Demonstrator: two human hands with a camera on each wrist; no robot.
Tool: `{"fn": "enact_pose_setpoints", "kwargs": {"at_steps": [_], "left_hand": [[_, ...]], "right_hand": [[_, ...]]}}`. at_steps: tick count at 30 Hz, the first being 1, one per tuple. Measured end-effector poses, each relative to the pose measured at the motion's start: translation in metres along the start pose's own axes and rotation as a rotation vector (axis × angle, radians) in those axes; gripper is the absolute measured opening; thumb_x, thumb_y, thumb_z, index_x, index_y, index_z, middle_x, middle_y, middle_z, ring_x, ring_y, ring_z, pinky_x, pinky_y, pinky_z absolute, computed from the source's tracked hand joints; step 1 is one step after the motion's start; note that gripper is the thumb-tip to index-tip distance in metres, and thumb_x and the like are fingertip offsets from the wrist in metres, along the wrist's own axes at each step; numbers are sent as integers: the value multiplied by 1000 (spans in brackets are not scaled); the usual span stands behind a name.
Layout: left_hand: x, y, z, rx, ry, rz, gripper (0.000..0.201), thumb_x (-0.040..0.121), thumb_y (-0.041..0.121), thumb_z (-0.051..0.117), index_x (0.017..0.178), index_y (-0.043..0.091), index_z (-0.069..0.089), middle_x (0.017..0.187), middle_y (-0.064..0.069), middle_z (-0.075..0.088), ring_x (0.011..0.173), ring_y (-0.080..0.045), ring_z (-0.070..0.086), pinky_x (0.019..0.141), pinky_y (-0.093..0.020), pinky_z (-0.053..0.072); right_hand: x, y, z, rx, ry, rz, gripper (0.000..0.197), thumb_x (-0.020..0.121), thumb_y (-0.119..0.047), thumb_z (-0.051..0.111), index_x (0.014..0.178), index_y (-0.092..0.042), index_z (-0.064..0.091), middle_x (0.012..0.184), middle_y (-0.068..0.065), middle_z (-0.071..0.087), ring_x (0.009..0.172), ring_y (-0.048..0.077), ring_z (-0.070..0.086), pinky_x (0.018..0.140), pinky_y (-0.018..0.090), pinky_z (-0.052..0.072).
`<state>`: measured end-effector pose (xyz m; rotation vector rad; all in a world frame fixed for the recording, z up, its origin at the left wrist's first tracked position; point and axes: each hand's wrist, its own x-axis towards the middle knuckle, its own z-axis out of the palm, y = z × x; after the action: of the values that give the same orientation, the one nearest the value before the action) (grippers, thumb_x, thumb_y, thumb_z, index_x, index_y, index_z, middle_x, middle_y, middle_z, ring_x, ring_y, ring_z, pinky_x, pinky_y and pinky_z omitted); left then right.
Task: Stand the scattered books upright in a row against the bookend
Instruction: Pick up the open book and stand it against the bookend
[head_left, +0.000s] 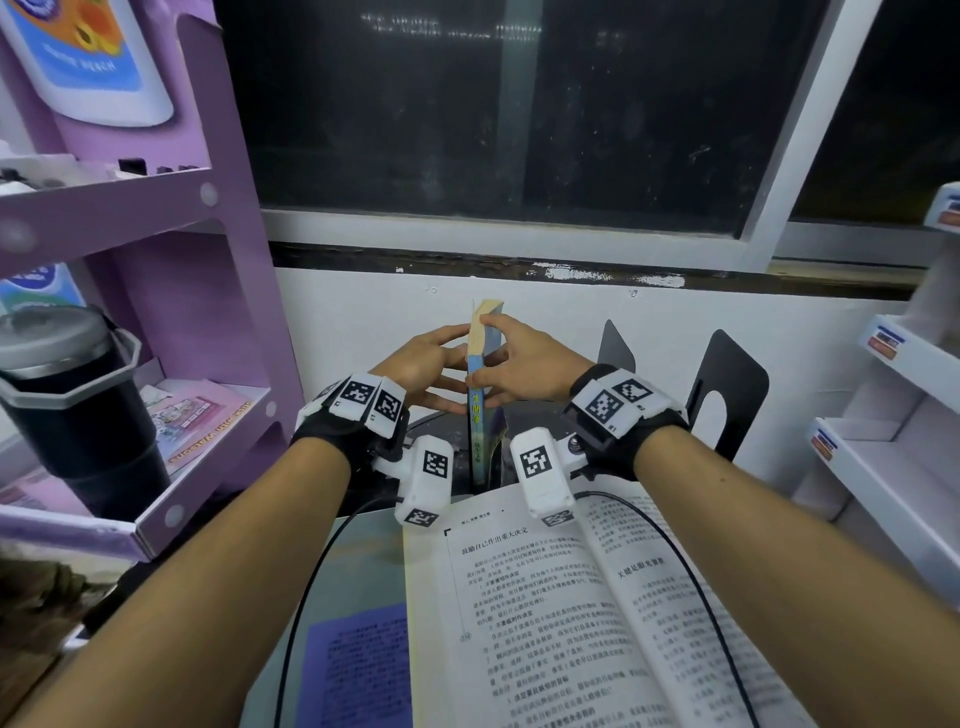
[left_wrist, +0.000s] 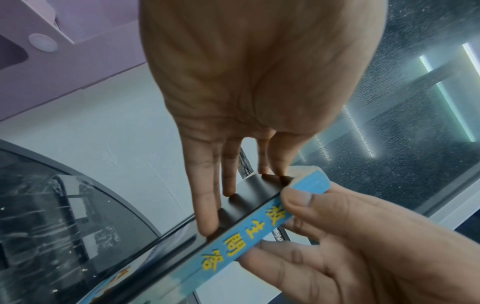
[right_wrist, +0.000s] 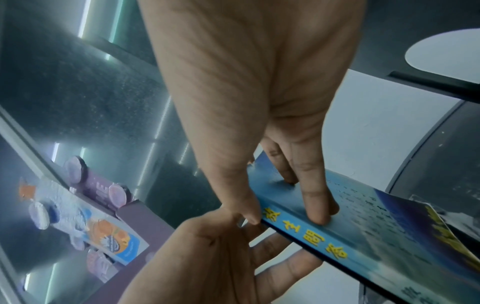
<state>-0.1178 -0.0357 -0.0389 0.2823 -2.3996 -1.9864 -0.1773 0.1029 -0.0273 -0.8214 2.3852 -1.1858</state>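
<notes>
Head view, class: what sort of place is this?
Probably a study desk by a window, perhaps in a dorm or home. Clues: an open book lying on the desk, black bookends near the wall, and a purple shelf unit beside a dark window.

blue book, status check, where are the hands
Left hand flat on blue book, right hand pinching it. Book upright. Bookend apart, right.

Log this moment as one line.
blue book upright | left hand flat against cover | right hand grip on book | bookend apart | open book flat
</notes>
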Motion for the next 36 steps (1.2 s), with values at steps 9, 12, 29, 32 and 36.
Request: {"fn": "enact_pose_setpoints", "kwargs": {"at_steps": [9,12,29,32,36], "left_hand": [[-15,5,4,20,-2,-23,36,100,21,48,135,28,50,116,-9,65,96,-28,66,79,-39,59],[-23,6,4,46,20,-38,35,101,24,45,136,24,47,118,-11,60,97,-29,62,83,-41,57],[-82,2,21,482,-86,-251,25,97,33,52,108,11,59,97,-1,62,81,-17,55,71,-27,45],[-88,-1,36,592,-154,-316,26,97,37,51,101,12,60,93,1,63,76,-14,55,74,-28,41],[-95,-1,46,728,-177,-346,43,97,39,50,126,8,57,125,-9,61,97,-20,54,80,-29,41]], "right_hand": [[-11,-2,-1,72,-32,19,88,89,-14,66,154,-26,10,144,18,42,105,32,66,88,48,56],[-21,-2,-6,20,-62,29,87,91,-16,64,154,-25,5,144,17,42,106,34,64,93,47,54],[-136,45,-70,-499,-140,264,65,92,-51,56,146,-20,36,149,-2,38,135,18,37,108,30,33],[-158,55,-71,-478,-153,304,66,95,-47,52,148,-12,31,152,2,35,136,20,36,108,29,32],[-176,62,-71,-446,-150,370,65,98,-43,49,146,-2,32,152,11,36,136,26,39,110,33,34]]}}
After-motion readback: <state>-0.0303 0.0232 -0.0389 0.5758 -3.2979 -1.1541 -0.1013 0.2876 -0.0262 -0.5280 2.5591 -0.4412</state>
